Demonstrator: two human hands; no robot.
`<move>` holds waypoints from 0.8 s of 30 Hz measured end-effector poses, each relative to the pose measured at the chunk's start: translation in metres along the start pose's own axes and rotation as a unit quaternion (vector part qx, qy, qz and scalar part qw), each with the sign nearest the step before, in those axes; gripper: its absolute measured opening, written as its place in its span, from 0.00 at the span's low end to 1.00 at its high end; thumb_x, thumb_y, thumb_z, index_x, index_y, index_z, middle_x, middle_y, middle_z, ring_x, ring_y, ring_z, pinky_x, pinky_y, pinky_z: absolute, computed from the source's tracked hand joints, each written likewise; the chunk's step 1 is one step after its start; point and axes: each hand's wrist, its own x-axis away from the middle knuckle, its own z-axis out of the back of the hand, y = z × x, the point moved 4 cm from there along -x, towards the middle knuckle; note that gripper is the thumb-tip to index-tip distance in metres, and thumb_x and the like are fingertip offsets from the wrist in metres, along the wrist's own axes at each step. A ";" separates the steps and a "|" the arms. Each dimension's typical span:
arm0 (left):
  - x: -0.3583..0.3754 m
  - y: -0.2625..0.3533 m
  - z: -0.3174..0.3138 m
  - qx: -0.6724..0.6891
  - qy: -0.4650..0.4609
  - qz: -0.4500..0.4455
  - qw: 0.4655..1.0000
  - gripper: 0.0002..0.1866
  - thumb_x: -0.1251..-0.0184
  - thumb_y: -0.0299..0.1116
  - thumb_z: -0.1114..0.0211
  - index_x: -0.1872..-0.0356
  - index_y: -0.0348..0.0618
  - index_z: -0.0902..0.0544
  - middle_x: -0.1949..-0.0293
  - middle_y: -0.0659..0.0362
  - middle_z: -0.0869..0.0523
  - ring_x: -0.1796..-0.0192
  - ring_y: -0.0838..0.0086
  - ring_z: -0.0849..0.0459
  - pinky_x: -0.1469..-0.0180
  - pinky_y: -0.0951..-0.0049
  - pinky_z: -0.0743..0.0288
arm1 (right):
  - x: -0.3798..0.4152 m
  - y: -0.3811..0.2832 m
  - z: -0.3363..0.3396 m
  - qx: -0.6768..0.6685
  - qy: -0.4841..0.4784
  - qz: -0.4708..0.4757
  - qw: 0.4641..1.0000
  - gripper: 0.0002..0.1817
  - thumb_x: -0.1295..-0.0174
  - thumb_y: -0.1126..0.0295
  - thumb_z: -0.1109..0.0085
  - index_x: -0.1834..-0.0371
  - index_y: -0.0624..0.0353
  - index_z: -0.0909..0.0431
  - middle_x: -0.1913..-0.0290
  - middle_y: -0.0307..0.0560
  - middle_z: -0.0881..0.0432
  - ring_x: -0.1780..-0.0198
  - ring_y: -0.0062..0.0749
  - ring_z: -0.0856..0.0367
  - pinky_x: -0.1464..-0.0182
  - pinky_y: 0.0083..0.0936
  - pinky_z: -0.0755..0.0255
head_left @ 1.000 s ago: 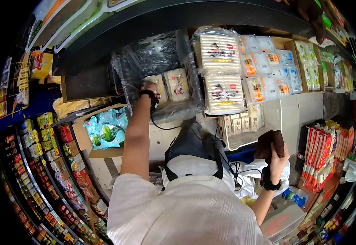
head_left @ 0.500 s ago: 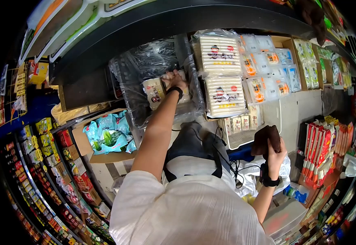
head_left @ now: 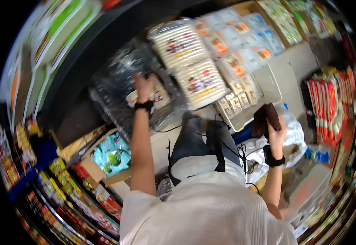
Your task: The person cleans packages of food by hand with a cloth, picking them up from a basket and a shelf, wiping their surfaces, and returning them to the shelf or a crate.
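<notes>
My left hand [head_left: 144, 86] reaches into a dark crate [head_left: 112, 116] lined with clear plastic. Its fingers are spread above white printed food packs [head_left: 160, 97], with one pack on each side of the hand. Motion blur softens the fingertips. Raised at the right, my right hand [head_left: 277, 132] is closed around a dark brown, soft-looking item [head_left: 265, 118], whose kind I cannot tell. Both wrists wear black bands.
Right of the crate lie large bundles of white packs [head_left: 202, 83] and clear packs with orange print [head_left: 243, 45]. A white tray [head_left: 273, 87] sits nearer. Blue bags [head_left: 112, 153] fill a carton at left. Black cables [head_left: 243, 157] hang by my legs.
The view has turned, so the scene appears tilted. My left hand has shifted from over the right-hand pack to between the packs. The right hand still holds the brown item.
</notes>
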 end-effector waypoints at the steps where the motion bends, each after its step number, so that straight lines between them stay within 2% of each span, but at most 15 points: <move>1: 0.008 0.007 0.014 0.066 0.055 -0.027 0.996 0.38 0.46 0.44 0.35 0.41 0.28 0.39 0.45 0.37 0.31 0.42 0.48 0.32 0.37 0.61 0.41 | 0.000 0.004 0.007 0.005 0.037 0.011 0.999 0.08 0.49 0.82 0.44 0.64 0.69 0.24 0.68 0.48 0.23 0.66 0.29 0.26 0.60 0.19 0.33; 2: 0.041 0.059 0.045 0.112 0.095 -0.077 0.986 0.30 0.43 0.35 0.36 0.43 0.32 0.36 0.46 0.44 0.28 0.45 0.57 0.28 0.43 0.64 0.34 | 0.003 0.008 0.014 0.013 0.076 0.019 0.997 0.08 0.49 0.82 0.44 0.65 0.69 0.24 0.68 0.47 0.23 0.66 0.29 0.26 0.61 0.19 0.33; 3: 0.069 0.102 0.064 0.230 0.085 -0.036 0.969 0.22 0.41 0.26 0.40 0.45 0.34 0.34 0.49 0.50 0.26 0.49 0.67 0.25 0.48 0.70 0.30 | 0.008 0.013 0.022 0.009 0.107 -0.001 0.994 0.07 0.49 0.82 0.43 0.65 0.69 0.24 0.68 0.47 0.23 0.67 0.28 0.26 0.61 0.19 0.33; 4: 0.077 0.106 0.068 0.270 0.103 -0.144 0.946 0.18 0.39 0.21 0.44 0.47 0.34 0.32 0.51 0.53 0.24 0.51 0.71 0.24 0.50 0.73 0.30 | 0.013 0.017 0.030 0.006 0.135 -0.017 0.991 0.07 0.48 0.81 0.43 0.65 0.69 0.24 0.68 0.47 0.23 0.67 0.27 0.26 0.61 0.19 0.34; 5: 0.100 0.143 0.076 0.251 0.148 -0.208 0.934 0.15 0.38 0.19 0.47 0.50 0.34 0.30 0.54 0.54 0.22 0.53 0.70 0.23 0.52 0.74 0.30 | 0.019 0.028 0.039 -0.010 0.162 -0.045 0.986 0.06 0.48 0.81 0.42 0.66 0.69 0.24 0.69 0.46 0.24 0.68 0.26 0.28 0.61 0.18 0.34; 6: 0.124 0.178 0.076 0.303 0.165 -0.244 0.906 0.11 0.37 0.19 0.49 0.54 0.33 0.28 0.58 0.54 0.21 0.58 0.71 0.22 0.55 0.76 0.29 | 0.026 0.038 0.047 -0.014 0.186 -0.054 0.981 0.05 0.48 0.81 0.42 0.67 0.69 0.25 0.70 0.46 0.25 0.68 0.25 0.28 0.61 0.18 0.35; 8: 0.162 0.214 0.058 0.306 0.132 -0.244 0.911 0.09 0.37 0.18 0.51 0.57 0.33 0.27 0.62 0.54 0.20 0.64 0.72 0.21 0.58 0.77 0.29 | 0.039 0.060 0.064 -0.010 0.217 -0.095 0.972 0.05 0.47 0.80 0.42 0.69 0.69 0.26 0.71 0.43 0.26 0.69 0.24 0.29 0.62 0.18 0.35; 10: 0.196 0.262 0.018 0.315 0.036 -0.309 0.896 0.06 0.37 0.18 0.50 0.62 0.33 0.26 0.66 0.55 0.20 0.68 0.73 0.22 0.61 0.76 0.28 | 0.053 0.085 0.080 -0.034 0.242 -0.128 0.961 0.05 0.47 0.79 0.42 0.69 0.68 0.26 0.72 0.42 0.26 0.69 0.22 0.30 0.63 0.18 0.36; 12: 0.219 0.305 -0.041 0.324 -0.113 -0.328 0.880 0.05 0.37 0.20 0.49 0.63 0.35 0.24 0.68 0.55 0.19 0.69 0.74 0.21 0.64 0.77 0.28 | 0.062 0.115 0.093 -0.061 0.269 -0.166 0.947 0.04 0.46 0.79 0.42 0.70 0.68 0.27 0.73 0.41 0.27 0.70 0.21 0.31 0.64 0.18 0.36; 14: 0.239 0.333 -0.111 0.323 -0.220 -0.329 0.860 0.05 0.36 0.23 0.48 0.62 0.36 0.24 0.68 0.55 0.17 0.69 0.72 0.18 0.64 0.77 0.27 | 0.069 0.146 0.105 -0.100 0.297 -0.194 0.929 0.04 0.45 0.78 0.42 0.70 0.66 0.27 0.74 0.39 0.28 0.70 0.19 0.33 0.65 0.17 0.37; 15: 0.239 0.337 -0.145 0.319 -0.224 -0.329 0.860 0.05 0.36 0.23 0.48 0.62 0.36 0.24 0.68 0.55 0.17 0.69 0.72 0.18 0.64 0.77 0.27 | 0.069 0.167 0.109 -0.102 0.287 -0.200 0.931 0.04 0.45 0.77 0.41 0.70 0.66 0.27 0.74 0.39 0.29 0.70 0.18 0.32 0.65 0.17 0.37; 17: 0.245 0.337 -0.226 0.231 -0.310 -0.286 0.877 0.06 0.35 0.25 0.48 0.61 0.37 0.24 0.67 0.54 0.16 0.66 0.69 0.16 0.64 0.75 0.26 | 0.063 0.196 0.120 -0.095 0.280 -0.235 0.926 0.05 0.46 0.77 0.41 0.69 0.66 0.27 0.74 0.39 0.28 0.69 0.19 0.31 0.64 0.17 0.36; 18: 0.245 0.337 -0.249 0.190 -0.304 -0.304 0.883 0.07 0.35 0.27 0.49 0.60 0.38 0.24 0.66 0.53 0.16 0.64 0.65 0.16 0.63 0.72 0.26 | 0.058 0.209 0.116 -0.120 0.292 -0.238 0.919 0.05 0.46 0.78 0.41 0.69 0.66 0.27 0.74 0.39 0.28 0.69 0.19 0.31 0.64 0.18 0.36; 20: 0.254 0.321 -0.315 0.067 -0.317 -0.319 0.891 0.08 0.35 0.26 0.50 0.59 0.39 0.24 0.66 0.53 0.16 0.64 0.61 0.17 0.62 0.68 0.26 | 0.051 0.255 0.127 -0.146 0.307 -0.200 0.919 0.07 0.45 0.77 0.41 0.64 0.67 0.25 0.72 0.39 0.25 0.68 0.19 0.29 0.63 0.17 0.34; 24: 0.255 0.285 -0.424 -0.052 -0.364 -0.272 0.889 0.09 0.34 0.26 0.52 0.58 0.38 0.24 0.68 0.52 0.16 0.62 0.61 0.17 0.59 0.69 0.26 | 0.029 0.337 0.130 -0.273 0.307 -0.318 0.855 0.09 0.41 0.74 0.42 0.60 0.68 0.25 0.66 0.40 0.21 0.65 0.19 0.26 0.60 0.17 0.33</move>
